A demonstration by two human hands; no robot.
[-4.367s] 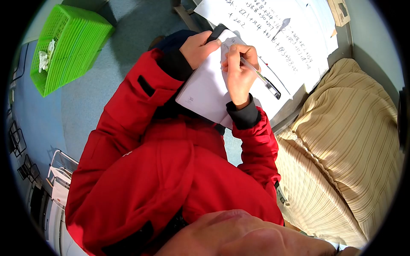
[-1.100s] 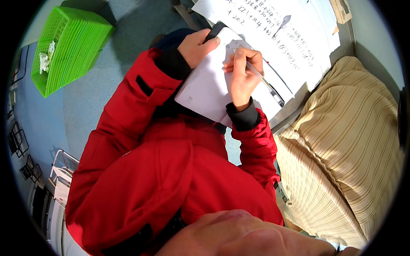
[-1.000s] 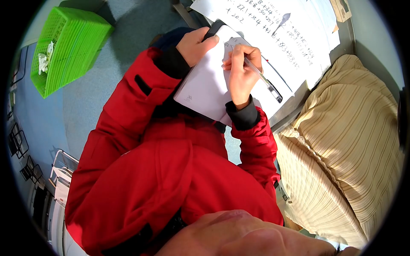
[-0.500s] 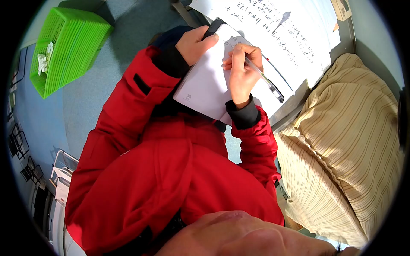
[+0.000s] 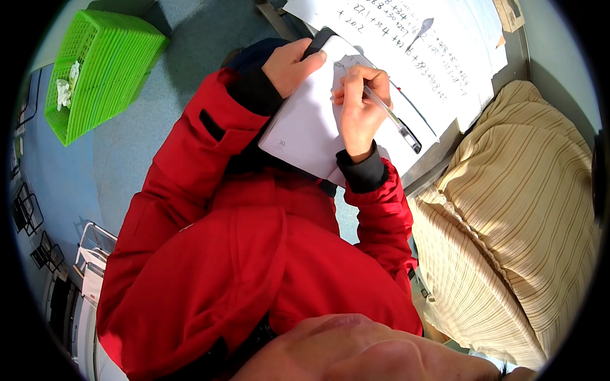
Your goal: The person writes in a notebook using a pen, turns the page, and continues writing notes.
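An open notebook [image 5: 298, 117] with a dark cover lies tilted in front of me, its pages mostly white with a little writing near the top. My left hand [image 5: 291, 66] grips its upper left edge, thumb on the page and the other fingers hidden beneath. In my right hand [image 5: 363, 105] is a clear pen [image 5: 394, 117] with a black end, pinched between thumb and fingers. The pen's tip is hidden behind the fingers, close to the small writing. This hand rests on the notebook's page.
Sheets of paper with handwritten sums [image 5: 406, 38] lie on the table beyond the notebook. Striped beige cloth [image 5: 515, 171] covers something bulky on the right. A stack of green baskets [image 5: 121, 70] stands at the left, with crumpled white material in it.
My right hand and the pen have shifted very slightly over the page. My left hand keeps its hold on the notebook.
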